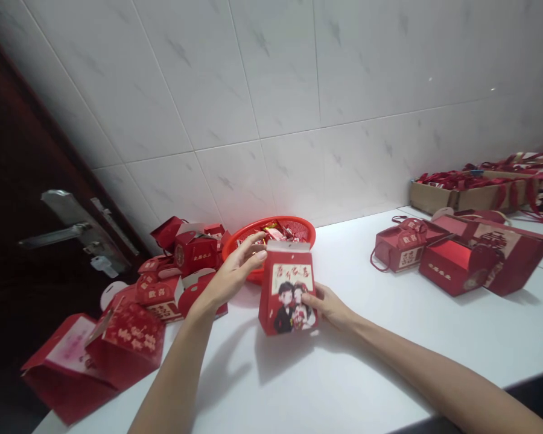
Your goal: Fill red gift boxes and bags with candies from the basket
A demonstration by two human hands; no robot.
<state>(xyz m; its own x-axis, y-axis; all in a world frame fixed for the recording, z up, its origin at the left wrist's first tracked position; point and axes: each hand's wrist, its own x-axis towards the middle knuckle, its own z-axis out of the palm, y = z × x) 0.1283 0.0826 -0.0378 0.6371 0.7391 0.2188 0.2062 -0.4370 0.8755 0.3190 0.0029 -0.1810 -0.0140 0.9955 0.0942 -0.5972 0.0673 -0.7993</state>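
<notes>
Above the surface (366, 343), between its near edge and the far edge along the tiled wall, a red box (288, 292) is held upright, its shadow falling on the white top below. Its front bears a cream panel with a line of characters over a cartoon couple, one figure in a dark suit, the other in a white dress with a bouquet (the heads drawn large). A pale strip with a small hole runs along the top, and the side face is plain red. The right hand (335, 306) grips the box's lower right side, fingertips over the print. The left hand (236, 266) is loosely open at the upper left corner; whether it touches is unclear. Behind, toward the far edge, stands a red basket (308, 229) of wrapped pieces.
</notes>
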